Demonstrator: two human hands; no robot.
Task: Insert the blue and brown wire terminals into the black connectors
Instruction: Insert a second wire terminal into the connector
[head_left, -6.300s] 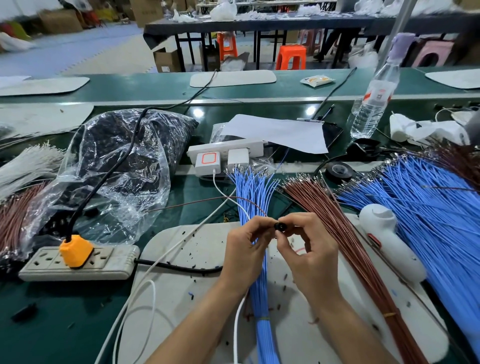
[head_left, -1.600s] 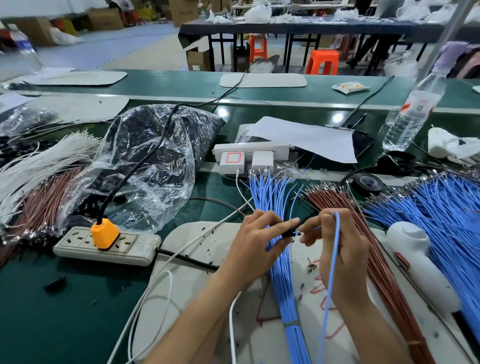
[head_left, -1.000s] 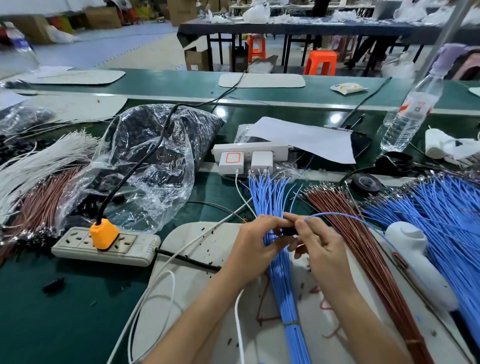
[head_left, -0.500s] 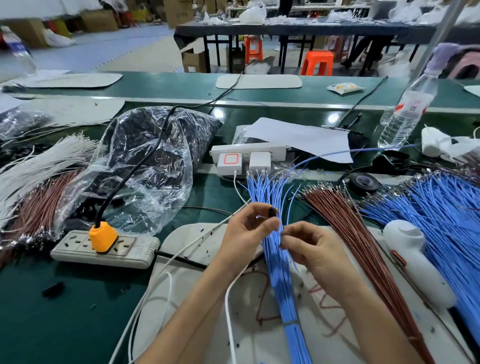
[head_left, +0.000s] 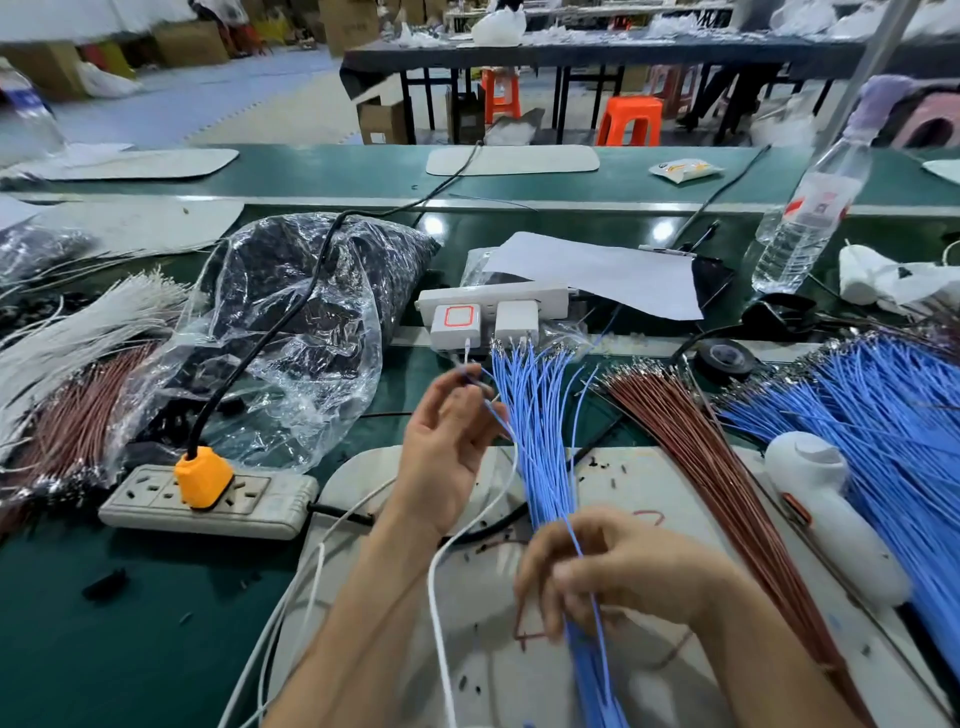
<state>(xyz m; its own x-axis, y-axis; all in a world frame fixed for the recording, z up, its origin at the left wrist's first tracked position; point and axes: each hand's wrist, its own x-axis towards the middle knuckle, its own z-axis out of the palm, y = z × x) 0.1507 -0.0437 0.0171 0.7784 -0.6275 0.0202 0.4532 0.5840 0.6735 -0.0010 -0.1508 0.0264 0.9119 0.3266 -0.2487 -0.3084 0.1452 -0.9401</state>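
"Since that blue wire (head_left: 574, 525) is so thin and limp, wouldn't you say it weighs next to nothing?"

"I'd judge so. It looks light and floppy along its whole length, with a smooth sleeve that could slide through the fingers. The little metal terminal at the tip looks like the delicate part and is easily bent, I'd guess. It's best pinched just behind that terminal, where a short stub stays stiff enough to push."

"And where is it now?"

"The right hand (head_left: 623, 577), low and close to the body, has its fingers curled and pinches the wire part-way along. From there the strand rises over the blue bundle (head_left: 537, 415), which lies fanned on the white mat (head_left: 649, 493) between the two hands. The left hand (head_left: 447, 452) is raised farther out, just left of the bundle's terminal ends, with its fingertips drawn together beside a thin blue strand. It's too blurred for me to say whether it grips anything, or whether a black connector sits in there."

"And the brown ones?"

"The brown bundle (head_left: 691, 457) lies just right of the blue one, and neither hand touches it. Left of the raised hand is a clear plastic bag (head_left: 311, 322) of dark pieces. They might be connectors, but I can't tell."
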